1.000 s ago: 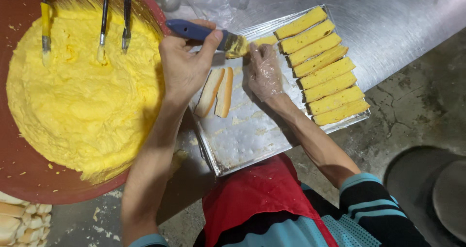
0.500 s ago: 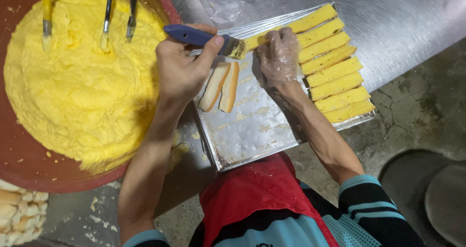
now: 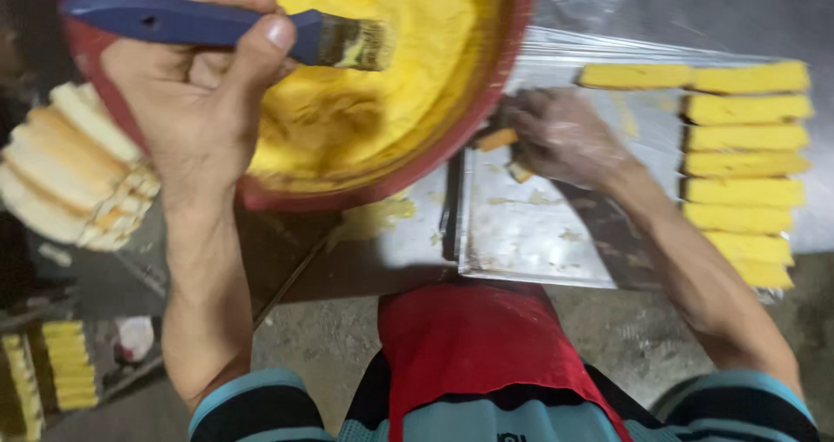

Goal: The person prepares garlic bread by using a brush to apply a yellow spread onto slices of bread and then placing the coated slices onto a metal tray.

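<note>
Brush level over the bowl, bristles pointing right

Left hand clamps the blue-handled brush, long axis horizontal, yellow-smeared bristles above the red bowl of lumpy yellow paste. Right hand, gloved and blurred, curls round a bread stick on the shiny metal tray; coated sticks are stacked alongside.

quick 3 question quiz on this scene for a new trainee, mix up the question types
1. True or false: the left hand holds a blue-handled brush over the red bowl of yellow spread.
2. Where do the coated yellow sticks lie? A) inside the bowl B) on the right of the metal tray C) on the floor
3. Fill in: the right hand grips a ____ bread stick.

Key: 1 true; 2 B; 3 small
</note>
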